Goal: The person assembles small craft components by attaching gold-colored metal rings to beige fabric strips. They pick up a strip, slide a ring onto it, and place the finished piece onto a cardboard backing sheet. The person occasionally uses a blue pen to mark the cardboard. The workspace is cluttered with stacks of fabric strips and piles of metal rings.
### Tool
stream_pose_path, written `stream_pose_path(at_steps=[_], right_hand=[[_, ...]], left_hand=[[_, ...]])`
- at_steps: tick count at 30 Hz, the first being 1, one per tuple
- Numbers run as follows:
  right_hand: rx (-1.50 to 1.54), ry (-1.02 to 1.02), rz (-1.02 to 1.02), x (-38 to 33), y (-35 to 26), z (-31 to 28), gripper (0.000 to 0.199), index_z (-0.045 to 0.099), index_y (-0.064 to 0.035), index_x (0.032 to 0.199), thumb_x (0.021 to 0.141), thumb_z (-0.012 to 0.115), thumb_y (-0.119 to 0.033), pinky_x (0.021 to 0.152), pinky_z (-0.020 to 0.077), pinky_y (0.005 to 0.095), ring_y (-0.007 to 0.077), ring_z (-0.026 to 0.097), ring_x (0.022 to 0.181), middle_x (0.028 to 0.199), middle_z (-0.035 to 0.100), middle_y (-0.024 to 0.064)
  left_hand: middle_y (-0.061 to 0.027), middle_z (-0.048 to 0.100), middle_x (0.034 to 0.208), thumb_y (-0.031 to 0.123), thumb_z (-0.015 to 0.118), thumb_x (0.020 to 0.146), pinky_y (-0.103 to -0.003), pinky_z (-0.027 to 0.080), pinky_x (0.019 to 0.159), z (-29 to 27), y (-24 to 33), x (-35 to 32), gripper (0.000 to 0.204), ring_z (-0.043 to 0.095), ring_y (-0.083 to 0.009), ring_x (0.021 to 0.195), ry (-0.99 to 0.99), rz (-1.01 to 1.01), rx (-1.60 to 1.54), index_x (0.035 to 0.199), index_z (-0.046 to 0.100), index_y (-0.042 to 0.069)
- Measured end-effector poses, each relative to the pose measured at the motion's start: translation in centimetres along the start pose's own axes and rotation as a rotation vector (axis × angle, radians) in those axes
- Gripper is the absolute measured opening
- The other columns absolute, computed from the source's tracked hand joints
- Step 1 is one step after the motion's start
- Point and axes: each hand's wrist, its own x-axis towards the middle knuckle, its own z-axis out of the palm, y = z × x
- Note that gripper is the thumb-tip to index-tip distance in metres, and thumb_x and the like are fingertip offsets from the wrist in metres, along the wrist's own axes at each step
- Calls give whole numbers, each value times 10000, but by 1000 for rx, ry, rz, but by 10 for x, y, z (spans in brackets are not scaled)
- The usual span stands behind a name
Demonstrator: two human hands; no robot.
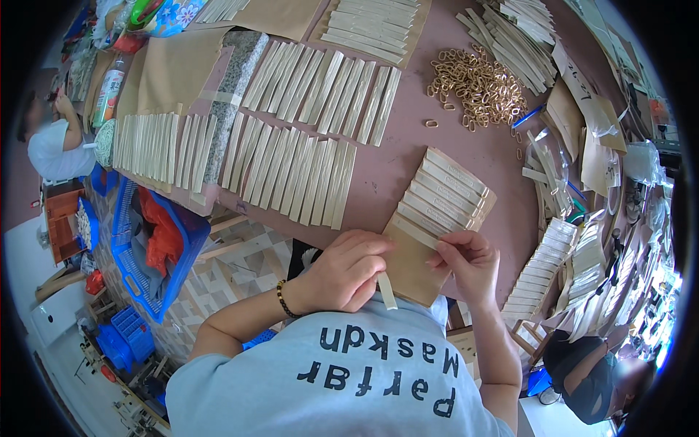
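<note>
My left hand (349, 271) pinches a narrow pale strip (386, 290) that hangs down from its fingers near the table edge. My right hand (466, 264) pinches the lower edge of a brown card (412, 266), its fingertips at the nearest strip on it. The card lies tilted on the pinkish table (408, 156) and carries a row of several pale strips (444, 200) laid side by side. A beaded bracelet (283, 298) is on my left wrist.
Long rows of pale strips (291, 175) on brown sheets cover the table's left and back. A heap of tan loops (480, 86) lies at the back right. More strip stacks (542, 273) sit right. A blue crate (156, 251) stands on the floor left. Other people sit at far left (54, 142) and lower right (582, 375).
</note>
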Motion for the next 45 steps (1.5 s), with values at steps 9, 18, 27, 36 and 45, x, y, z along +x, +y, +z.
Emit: stream_pose_path(at_steps=[9,18,27,36,45], right_hand=[[-70,16,27,1,-1,5,82,657,63,966,893,656,25,682,572,243,151,713,742,830,700,98],[-103,38,19,-3,-1,3,73,647,62,962,898,645,27,684,569,242,155,717,757,841,700,94],[-578,100,-99,-12,-17,3,103,632,33,903,857,694,-35,585,538,273,146,692,658,719,684,104],[-806,55,-118,-6,-25,0,159,605,11,827,858,701,-112,565,539,338,266,698,614,682,675,164],[-869,73,-98,-4,-26,2,172,606,1,827,843,714,-131,563,541,359,262,692,596,659,669,142]], left_hand=[[-272,511,1308,-36,638,716,-500,463,967,6,3,1,272,524,-455,1173,-13,-31,121,955,514,6],[-304,460,1397,-63,609,721,-492,395,1057,8,5,2,293,458,-456,1259,-53,-95,148,981,486,-6],[-292,488,1383,-63,606,710,-480,404,1049,6,9,7,282,472,-446,1248,-59,-125,179,962,491,-9],[-292,498,1372,-64,600,701,-483,411,1038,5,10,8,279,476,-450,1238,-67,-126,197,949,484,-9],[-298,497,1366,-54,596,702,-486,418,1032,6,9,7,257,473,-447,1241,-67,-131,180,934,492,-15]])
